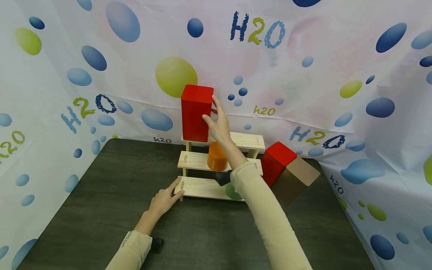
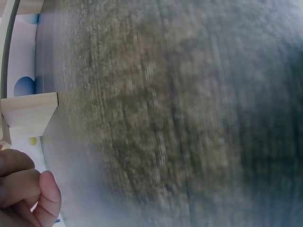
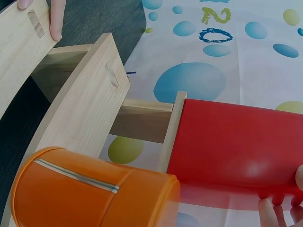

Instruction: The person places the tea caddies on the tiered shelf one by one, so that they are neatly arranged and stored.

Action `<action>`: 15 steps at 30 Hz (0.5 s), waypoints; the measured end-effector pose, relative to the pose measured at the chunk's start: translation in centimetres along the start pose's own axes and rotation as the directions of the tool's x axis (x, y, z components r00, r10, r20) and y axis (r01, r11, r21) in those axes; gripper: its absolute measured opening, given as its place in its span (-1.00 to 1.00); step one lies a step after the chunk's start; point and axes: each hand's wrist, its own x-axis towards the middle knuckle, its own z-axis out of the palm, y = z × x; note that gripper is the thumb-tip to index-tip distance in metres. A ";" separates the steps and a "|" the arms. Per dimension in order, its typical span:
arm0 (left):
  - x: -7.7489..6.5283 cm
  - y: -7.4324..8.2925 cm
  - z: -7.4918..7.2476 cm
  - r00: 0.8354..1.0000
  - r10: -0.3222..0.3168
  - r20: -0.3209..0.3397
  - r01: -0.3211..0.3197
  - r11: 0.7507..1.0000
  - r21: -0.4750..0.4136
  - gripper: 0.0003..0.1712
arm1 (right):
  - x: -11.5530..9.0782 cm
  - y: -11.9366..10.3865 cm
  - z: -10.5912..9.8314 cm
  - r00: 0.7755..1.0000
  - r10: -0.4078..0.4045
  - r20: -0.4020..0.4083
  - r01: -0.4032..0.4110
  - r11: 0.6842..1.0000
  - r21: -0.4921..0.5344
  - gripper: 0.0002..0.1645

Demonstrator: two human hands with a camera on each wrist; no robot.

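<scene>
Atop pale wooden stand (image 1: 192,160), smooth red cuboid (image 1: 195,116) in right hand's (image 1: 219,123) pinch, bottom plank (image 1: 202,187) in left hand's (image 1: 162,202).

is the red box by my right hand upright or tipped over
Upright. In the head view, the red box stands on the top shelf, its long edges running up and down, your right hand against it.

The tall red rectangular box (image 1: 195,118) is smooth, with a soft sheen like plastic or paint. The orange cylinder (image 1: 217,156) looks like smooth, semi-gloss plastic, its narrow silvery strip (image 3: 76,176) metallic. Pale, matt bare wood with fine grain makes up the three-tier stand (image 1: 200,187). The dark worktop (image 1: 216,232) shows wood-like streaks. The cream long sleeves (image 1: 270,217) are matt, wrinkled cloth; the white bubble-print backdrop (image 1: 216,63) resembles creased sheeting.
</scene>
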 end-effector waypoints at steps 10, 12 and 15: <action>-0.1 0.2 -0.2 1.000 0.002 -0.006 -0.001 1.000 0.010 -0.23 | 0.1 0.0 -0.3 0.999 0.003 0.035 -0.003 1.000 0.011 -0.22; -0.1 0.2 -0.2 1.000 -0.001 -0.005 0.001 1.000 0.011 -0.23 | 0.1 0.0 -0.4 0.999 0.005 0.041 -0.005 1.000 0.007 -0.22; -0.2 0.2 -0.2 1.000 -0.003 -0.003 0.003 1.000 0.010 -0.23 | 0.0 0.1 -0.5 0.999 0.015 0.051 -0.016 1.000 0.026 -0.23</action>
